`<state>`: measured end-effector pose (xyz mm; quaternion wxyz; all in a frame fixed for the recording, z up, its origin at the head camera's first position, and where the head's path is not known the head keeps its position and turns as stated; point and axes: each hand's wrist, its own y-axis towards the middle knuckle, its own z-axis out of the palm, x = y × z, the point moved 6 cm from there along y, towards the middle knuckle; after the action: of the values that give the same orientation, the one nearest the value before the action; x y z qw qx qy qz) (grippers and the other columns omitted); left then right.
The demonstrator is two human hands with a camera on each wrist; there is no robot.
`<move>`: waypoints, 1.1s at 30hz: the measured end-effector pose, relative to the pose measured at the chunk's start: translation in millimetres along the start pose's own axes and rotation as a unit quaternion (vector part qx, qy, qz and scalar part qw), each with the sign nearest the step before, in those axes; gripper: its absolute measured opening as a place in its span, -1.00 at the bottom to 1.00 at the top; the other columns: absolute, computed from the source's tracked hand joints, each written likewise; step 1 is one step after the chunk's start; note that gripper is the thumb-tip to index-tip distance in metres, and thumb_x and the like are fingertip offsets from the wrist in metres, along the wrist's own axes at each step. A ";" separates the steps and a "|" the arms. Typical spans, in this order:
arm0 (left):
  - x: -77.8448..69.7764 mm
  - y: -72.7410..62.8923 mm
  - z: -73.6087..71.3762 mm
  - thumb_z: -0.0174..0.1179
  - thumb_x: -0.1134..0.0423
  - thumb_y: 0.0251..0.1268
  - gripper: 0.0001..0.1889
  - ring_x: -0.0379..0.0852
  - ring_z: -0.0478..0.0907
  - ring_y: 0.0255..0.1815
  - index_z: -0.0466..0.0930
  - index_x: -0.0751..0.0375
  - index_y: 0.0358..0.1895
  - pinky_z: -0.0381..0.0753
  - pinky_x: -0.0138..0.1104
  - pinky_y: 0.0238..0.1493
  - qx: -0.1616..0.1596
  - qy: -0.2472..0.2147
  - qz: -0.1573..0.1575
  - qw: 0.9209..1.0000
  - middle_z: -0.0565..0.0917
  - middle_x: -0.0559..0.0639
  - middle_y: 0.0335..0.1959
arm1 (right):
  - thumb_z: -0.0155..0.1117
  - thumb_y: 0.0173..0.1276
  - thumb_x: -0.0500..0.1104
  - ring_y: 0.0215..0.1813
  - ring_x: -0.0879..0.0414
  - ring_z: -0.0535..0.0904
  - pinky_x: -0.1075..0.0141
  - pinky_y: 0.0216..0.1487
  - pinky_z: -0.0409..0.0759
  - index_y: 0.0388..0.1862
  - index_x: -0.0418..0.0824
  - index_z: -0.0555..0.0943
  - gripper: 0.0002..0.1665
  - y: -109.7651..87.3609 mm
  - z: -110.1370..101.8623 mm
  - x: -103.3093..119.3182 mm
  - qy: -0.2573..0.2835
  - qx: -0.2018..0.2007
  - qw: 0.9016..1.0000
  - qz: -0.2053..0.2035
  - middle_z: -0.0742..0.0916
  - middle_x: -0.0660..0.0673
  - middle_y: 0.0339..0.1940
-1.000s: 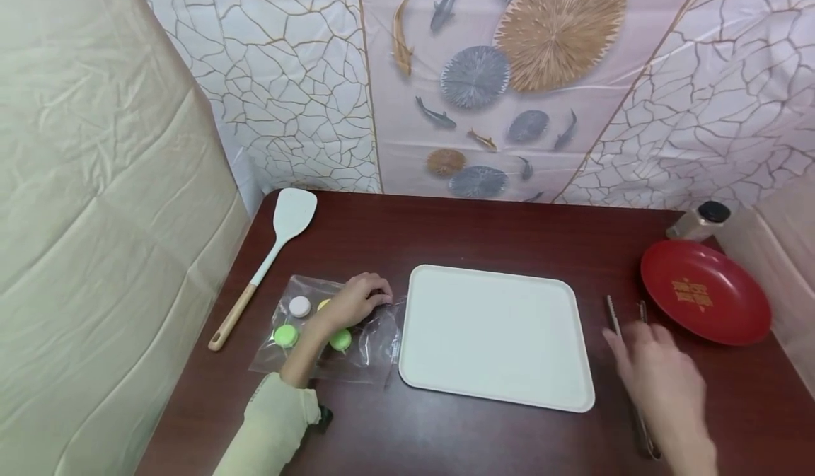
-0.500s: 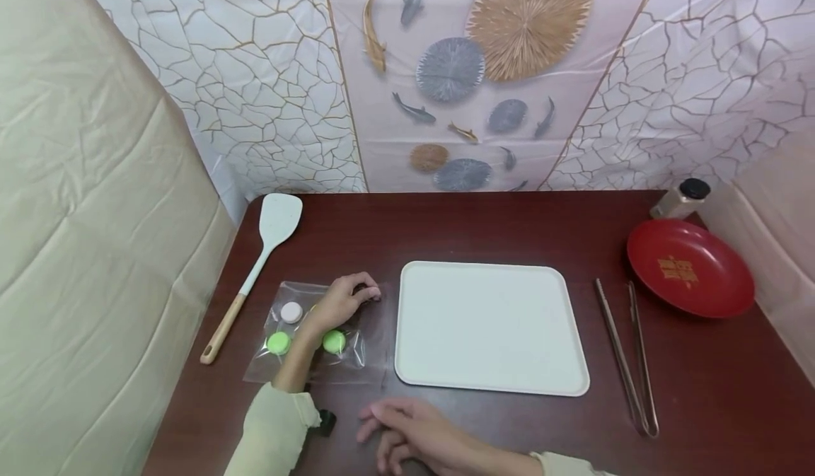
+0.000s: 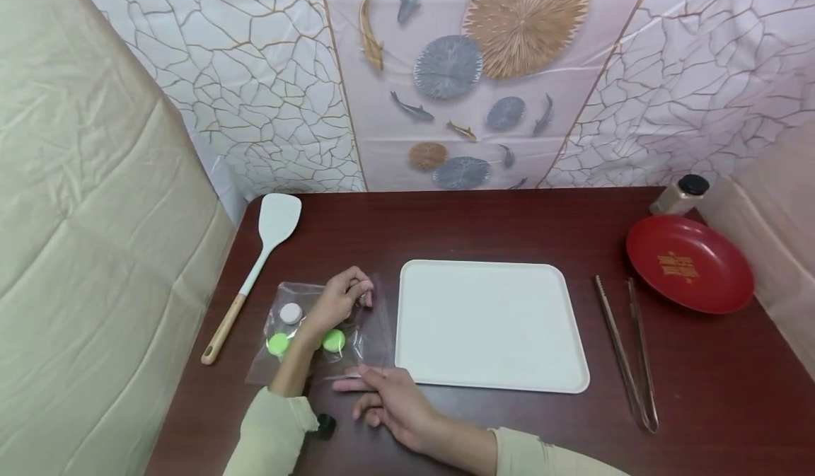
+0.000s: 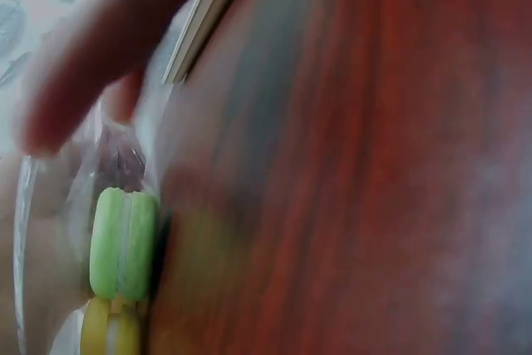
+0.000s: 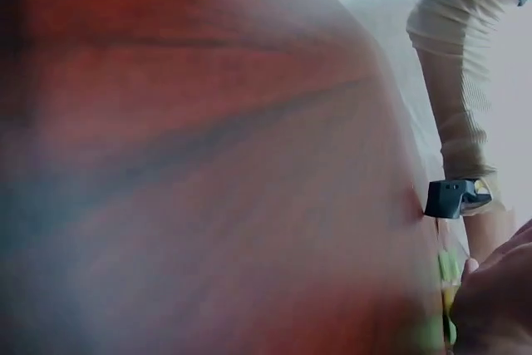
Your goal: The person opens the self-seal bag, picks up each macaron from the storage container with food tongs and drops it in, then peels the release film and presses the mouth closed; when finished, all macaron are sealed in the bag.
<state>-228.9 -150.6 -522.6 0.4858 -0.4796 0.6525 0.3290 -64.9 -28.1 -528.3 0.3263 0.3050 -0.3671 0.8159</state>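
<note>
A clear plastic bag (image 3: 376,331) lies on the table with several macarons in it. Through it show a white macaron (image 3: 291,313), a green macaron (image 3: 278,344) and another green macaron (image 3: 334,341). A yellow macaron (image 4: 110,327) appears in the left wrist view below a green macaron (image 4: 123,243). My left hand (image 3: 337,303) reaches over the bag and pinches its plastic near the right end. My right hand (image 3: 397,402) is at the bag's near right corner, index finger extended and other fingers loosely bent; whether it touches the plastic I cannot tell.
A white tray (image 3: 490,324) stands right of the bag. Beyond it are metal tongs (image 3: 637,363), a red plate (image 3: 713,264) and a jar with a black lid (image 3: 680,194). A white spatula (image 3: 255,271) with a wooden handle lies at the left.
My right hand has left the tongs lying at the right and crossed leftward to the bag. My left hand has stayed at the bag, its fingers shifting slightly left and up. The head view has shifted.
</note>
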 end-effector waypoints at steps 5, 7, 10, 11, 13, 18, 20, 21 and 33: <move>3.0 -7.5 -9.2 0.17 0.30 0.73 -0.82 -0.18 0.60 -0.43 0.60 0.38 -0.09 0.52 -0.48 -0.38 -0.066 -0.026 -0.016 0.997 0.71 0.07 -0.48 | 0.07 0.78 -0.21 -0.50 0.35 0.72 0.58 -0.65 0.45 0.43 -0.66 0.48 -0.47 -0.9 -1.2 14.4 -0.064 0.038 0.996 -0.053 0.71 -0.58 0.28; 3.9 -11.1 -12.9 0.17 0.32 0.73 -0.82 -0.19 0.60 -0.47 0.61 0.42 -0.09 0.54 -0.49 -0.43 -0.100 -0.036 -0.015 0.994 0.71 0.08 -0.49 | 0.06 0.77 -0.25 -0.59 0.36 0.67 0.58 -0.68 0.44 0.33 -0.68 0.55 -0.52 -0.4 -4.7 23.6 -0.104 0.041 0.991 -0.076 0.71 -0.62 0.22; 3.8 -17.8 -18.0 0.14 0.38 0.73 -0.81 -0.21 0.64 -0.48 0.66 0.49 -0.04 0.64 -0.48 -0.38 -0.155 -0.063 -0.003 0.986 0.73 0.12 -0.50 | 0.06 0.73 -0.31 -0.73 0.37 0.55 0.55 -0.72 0.41 0.19 -0.64 0.66 -0.61 -0.1 -13.4 39.1 -0.176 0.026 0.978 -0.110 0.78 -0.61 0.06; 3.7 -20.6 -19.6 0.12 0.39 0.73 -0.80 -0.23 0.66 -0.48 0.68 0.48 -0.01 0.66 -0.48 -0.36 -0.173 -0.069 -0.002 0.982 0.74 0.12 -0.49 | 0.08 0.72 -0.31 -0.76 0.37 0.51 0.54 -0.74 0.41 0.15 -0.61 0.69 -0.62 -0.3 -16.9 44.2 -0.200 0.017 0.972 -0.119 0.80 -0.61 -0.04; 2.5 -26.7 -22.0 0.08 0.39 0.75 -0.77 -0.24 0.70 -0.45 0.71 0.48 0.06 0.71 -0.48 -0.31 -0.205 -0.090 0.000 0.975 0.78 0.10 -0.47 | 0.12 0.70 -0.30 -0.80 0.37 0.46 0.51 -0.77 0.39 0.10 -0.53 0.75 -0.66 -1.1 -23.4 54.4 -0.256 0.002 0.957 -0.140 0.82 -0.56 -0.27; -3.9 -46.1 -31.9 0.03 0.36 0.79 -0.72 -0.24 0.79 -0.36 0.70 0.47 0.14 0.80 -0.44 -0.17 -0.266 -0.134 0.005 0.954 0.84 0.04 -0.37 | 0.19 0.70 -0.27 -0.83 0.37 0.40 0.47 -0.79 0.38 0.00 -0.37 0.83 -0.71 -2.5 -33.2 82.6 -0.369 -0.037 0.902 -0.220 0.68 -0.29 -0.77; -7.9 -54.4 -36.9 0.02 0.33 0.80 -0.71 -0.23 0.82 -0.34 0.69 0.47 0.13 0.81 -0.43 -0.10 -0.285 -0.140 0.014 0.948 0.85 0.02 -0.34 | 0.19 0.73 -0.24 -0.83 0.39 0.38 0.49 -0.77 0.36 -0.04 -0.34 0.82 -0.71 -3.9 -34.7 94.5 -0.402 -0.054 0.877 -0.257 0.62 -0.19 -0.81; -9.6 -58.2 -39.6 0.01 0.33 0.81 -0.71 -0.23 0.83 -0.33 0.69 0.47 0.13 0.81 -0.43 -0.05 -0.293 -0.140 0.018 0.946 0.86 0.01 -0.33 | 0.19 0.75 -0.22 -0.82 0.40 0.37 0.49 -0.77 0.35 -0.06 -0.32 0.82 -0.71 -4.7 -34.9 100.3 -0.416 -0.061 0.864 -0.277 0.62 -0.17 -0.79; -39.9 -91.7 -55.1 0.00 0.40 0.79 -0.69 -0.19 0.90 -0.12 0.61 0.69 0.14 0.64 -0.40 0.34 -0.282 -0.171 0.150 0.932 0.91 -0.01 -0.16 | 0.22 0.72 -0.26 -0.71 0.43 0.40 0.43 -0.68 0.46 -0.15 -0.23 0.80 -0.76 -5.7 -28.0 138.6 -0.442 -0.082 0.802 -0.393 0.81 -0.15 -0.32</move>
<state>-157.0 -217.3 -464.2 0.3802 -0.4300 0.5038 0.6456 -151.2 39.9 -439.1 0.4449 0.7230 -0.3856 0.3616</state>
